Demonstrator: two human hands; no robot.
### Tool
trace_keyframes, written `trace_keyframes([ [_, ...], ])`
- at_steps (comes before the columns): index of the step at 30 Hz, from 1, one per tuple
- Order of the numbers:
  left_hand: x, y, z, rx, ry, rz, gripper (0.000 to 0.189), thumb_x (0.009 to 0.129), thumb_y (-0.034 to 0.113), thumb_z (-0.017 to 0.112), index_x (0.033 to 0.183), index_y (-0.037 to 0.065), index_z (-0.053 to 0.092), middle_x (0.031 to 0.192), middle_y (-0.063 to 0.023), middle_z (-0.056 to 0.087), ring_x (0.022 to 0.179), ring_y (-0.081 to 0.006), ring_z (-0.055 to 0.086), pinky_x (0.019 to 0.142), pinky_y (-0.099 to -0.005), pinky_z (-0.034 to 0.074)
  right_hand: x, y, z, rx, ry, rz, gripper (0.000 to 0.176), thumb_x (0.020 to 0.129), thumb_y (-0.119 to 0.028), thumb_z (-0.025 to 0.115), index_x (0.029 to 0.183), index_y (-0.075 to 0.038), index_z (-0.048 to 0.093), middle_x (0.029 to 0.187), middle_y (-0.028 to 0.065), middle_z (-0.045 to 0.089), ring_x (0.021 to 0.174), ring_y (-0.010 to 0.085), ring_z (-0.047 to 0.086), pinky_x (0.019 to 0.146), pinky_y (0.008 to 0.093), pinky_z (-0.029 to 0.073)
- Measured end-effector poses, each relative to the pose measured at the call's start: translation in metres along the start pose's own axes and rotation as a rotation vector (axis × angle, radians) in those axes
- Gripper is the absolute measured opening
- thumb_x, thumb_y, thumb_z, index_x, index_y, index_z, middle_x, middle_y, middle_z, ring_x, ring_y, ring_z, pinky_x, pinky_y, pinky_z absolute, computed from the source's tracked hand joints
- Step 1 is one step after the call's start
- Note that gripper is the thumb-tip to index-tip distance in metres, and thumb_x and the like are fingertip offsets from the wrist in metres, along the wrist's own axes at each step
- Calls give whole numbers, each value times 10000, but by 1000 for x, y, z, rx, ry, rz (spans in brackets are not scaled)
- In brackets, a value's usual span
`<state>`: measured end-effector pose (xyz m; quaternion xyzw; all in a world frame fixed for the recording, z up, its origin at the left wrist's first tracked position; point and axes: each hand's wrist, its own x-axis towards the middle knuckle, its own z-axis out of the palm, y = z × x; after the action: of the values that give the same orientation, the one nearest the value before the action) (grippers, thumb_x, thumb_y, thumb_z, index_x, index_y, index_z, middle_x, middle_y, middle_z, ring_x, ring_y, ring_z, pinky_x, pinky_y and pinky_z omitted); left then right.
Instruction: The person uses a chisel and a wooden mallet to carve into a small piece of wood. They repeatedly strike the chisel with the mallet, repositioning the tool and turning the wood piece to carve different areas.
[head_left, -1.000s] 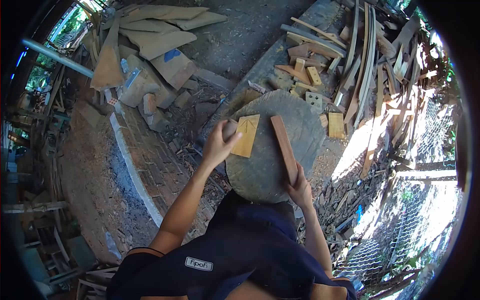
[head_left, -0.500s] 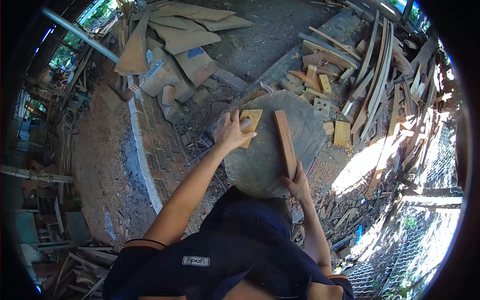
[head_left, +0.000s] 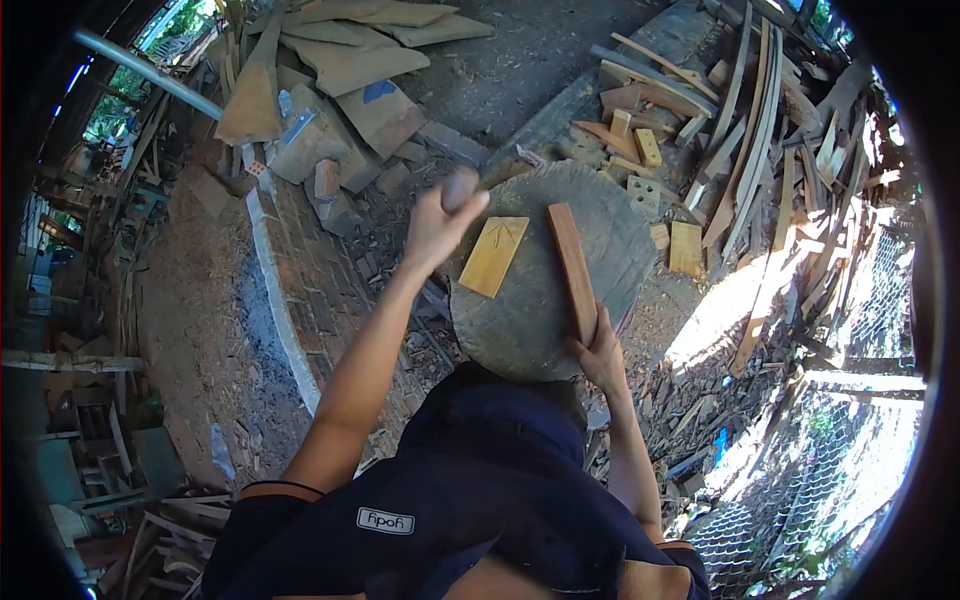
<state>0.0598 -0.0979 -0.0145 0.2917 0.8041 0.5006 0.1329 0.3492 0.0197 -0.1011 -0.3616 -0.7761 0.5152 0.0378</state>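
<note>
My left hand [head_left: 436, 226] is raised beside the left edge of a round wooden stump [head_left: 540, 330], closed around a rounded grey-brown object [head_left: 461, 188] whose kind I cannot make out. To its right, a flat yellowish wooden block [head_left: 494, 258] lies on the stump with dark lines marked at its far end. My right hand [head_left: 601, 356] grips the near end of a long reddish-brown wooden strip [head_left: 570, 262], which slants across the right half of the stump top.
Beyond the stump on the right are a yellow wooden piece [head_left: 685, 248], a brick with holes [head_left: 643, 193] and a heap of long wooden offcuts [head_left: 750, 130]. Large flat boards [head_left: 355, 70] are stacked at the far left. A low brick edge [head_left: 275, 280] runs along the left.
My left hand has lifted off the yellowish block and moved left and away from me with the rounded object, uncovering the block. My right hand still holds the wooden strip.
</note>
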Motion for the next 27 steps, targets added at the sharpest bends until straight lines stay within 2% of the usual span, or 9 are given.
trace_keyframes([
  [1,6,28,-15,-158,-77,-158,332,873,341,745,813,49,597,607,-12,561,502,-94,546,474,-275,427,0,0,1,-8,-10,3,766,812,-167,684,1481,-136,311,1138,298,646,1094,451,629,929,500,502],
  [2,19,30,-14,-331,-3,-34,311,898,304,726,760,83,555,558,11,521,418,-54,461,410,-243,350,1,1,2,-1,-6,12,766,811,-166,685,1479,-135,312,1138,299,645,1097,454,626,930,504,500],
  [5,41,57,-12,-760,176,-3,307,913,215,717,720,82,519,569,5,513,424,-88,485,405,-265,390,3,2,4,-14,6,20,774,803,-191,707,1473,-112,327,1139,294,644,1087,441,635,909,490,503],
  [6,49,56,-9,-768,176,-8,307,913,215,717,720,82,519,569,5,513,424,-88,485,405,-265,390,3,2,3,-27,19,19,786,795,-217,727,1467,-91,340,1141,288,643,1074,425,646,888,474,509],
  [8,63,53,-2,-821,311,71,235,916,180,708,803,72,532,627,-11,514,485,-107,506,447,-277,414,3,0,2,-35,12,30,775,803,-194,710,1471,-111,327,1142,296,643,1092,443,632,912,491,502],
  [9,70,51,2,-828,307,63,235,916,180,708,803,72,532,627,-11,514,485,-107,506,447,-277,414,2,-2,2,-35,2,36,766,810,-170,693,1476,-130,315,1142,303,642,1111,461,617,936,509,495],
  [11,80,48,10,-798,458,111,295,931,144,690,713,85,500,587,-4,523,431,-97,497,400,-252,402,0,-7,1,-42,3,51,770,812,-174,694,1479,-131,312,1149,305,640,1116,460,616,937,508,495],
  [14,88,40,15,-760,518,55,294,931,142,691,727,86,487,581,-6,520,430,-96,496,399,-248,403,0,-1,3,-43,7,41,774,816,-180,696,1483,-129,307,1156,309,637,1119,462,614,937,507,496],
  [27,100,15,21,-743,557,-9,287,933,184,698,792,73,474,565,-5,513,421,-90,504,407,-253,472,1,-7,3,-57,-8,40,785,826,-188,694,1495,-124,290,1148,319,640,1093,470,625,928,503,507],
])
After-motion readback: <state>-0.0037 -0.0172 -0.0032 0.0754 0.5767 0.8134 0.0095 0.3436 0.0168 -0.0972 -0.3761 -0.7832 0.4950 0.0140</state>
